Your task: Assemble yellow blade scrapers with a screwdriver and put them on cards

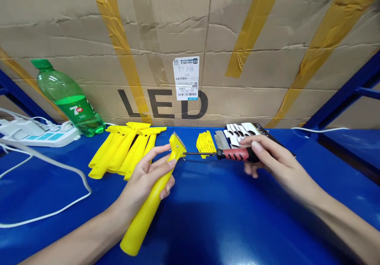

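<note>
My left hand (pixel 151 172) is closed around a yellow scraper (pixel 148 209), its blade end up and its handle slanting down toward me. A metal plate shows at the scraper's head. In my right hand (pixel 271 158) is a screwdriver (pixel 237 154) with a red and black handle, held level by the fingers. Its shaft points left and the tip meets the scraper's head, by a small screw. Behind lie a pile of yellow handles (pixel 118 150), a stack of small yellow pieces (pixel 205 143), thin grey blades (pixel 221 140) and shiny metal plates (pixel 242 130).
A green soda bottle (pixel 73 99) leans at the back left beside a white power strip (pixel 47 134) with plugs and loose cables (pixel 84 182). A large taped cardboard box (pixel 225 31) walls off the back of the blue table (pixel 213 221). Blue metal posts (pixel 341 91) stand at both sides.
</note>
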`<state>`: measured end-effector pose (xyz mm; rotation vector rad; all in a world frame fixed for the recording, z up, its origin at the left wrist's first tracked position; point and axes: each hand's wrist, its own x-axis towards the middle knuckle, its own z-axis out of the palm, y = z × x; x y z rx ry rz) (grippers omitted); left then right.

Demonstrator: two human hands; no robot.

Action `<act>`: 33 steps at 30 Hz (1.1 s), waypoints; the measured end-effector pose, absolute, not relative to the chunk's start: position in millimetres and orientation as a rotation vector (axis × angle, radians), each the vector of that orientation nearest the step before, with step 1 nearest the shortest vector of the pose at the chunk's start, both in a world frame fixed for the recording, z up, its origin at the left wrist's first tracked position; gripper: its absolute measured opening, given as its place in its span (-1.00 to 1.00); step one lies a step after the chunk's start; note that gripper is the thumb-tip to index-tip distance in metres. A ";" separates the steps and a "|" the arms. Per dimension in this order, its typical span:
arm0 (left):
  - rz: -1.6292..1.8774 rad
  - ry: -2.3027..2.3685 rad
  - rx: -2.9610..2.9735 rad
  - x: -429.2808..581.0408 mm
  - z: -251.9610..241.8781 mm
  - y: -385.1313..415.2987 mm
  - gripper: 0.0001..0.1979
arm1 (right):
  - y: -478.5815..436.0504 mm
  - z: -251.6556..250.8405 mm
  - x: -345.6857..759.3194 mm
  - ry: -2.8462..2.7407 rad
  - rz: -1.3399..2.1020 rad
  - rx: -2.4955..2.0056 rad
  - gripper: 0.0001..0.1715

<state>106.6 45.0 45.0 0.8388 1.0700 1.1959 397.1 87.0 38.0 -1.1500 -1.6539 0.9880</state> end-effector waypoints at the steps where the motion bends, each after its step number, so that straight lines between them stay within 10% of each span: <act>1: 1.204 1.067 0.840 106.0 44.8 45.1 -0.45 | 86.4 39.0 397.5 -1.679 1.037 -1.101 -0.58; 33: 1.194 1.055 0.798 102.1 43.4 49.7 -0.39 | 82.2 42.4 394.1 -1.782 0.964 -1.063 -0.58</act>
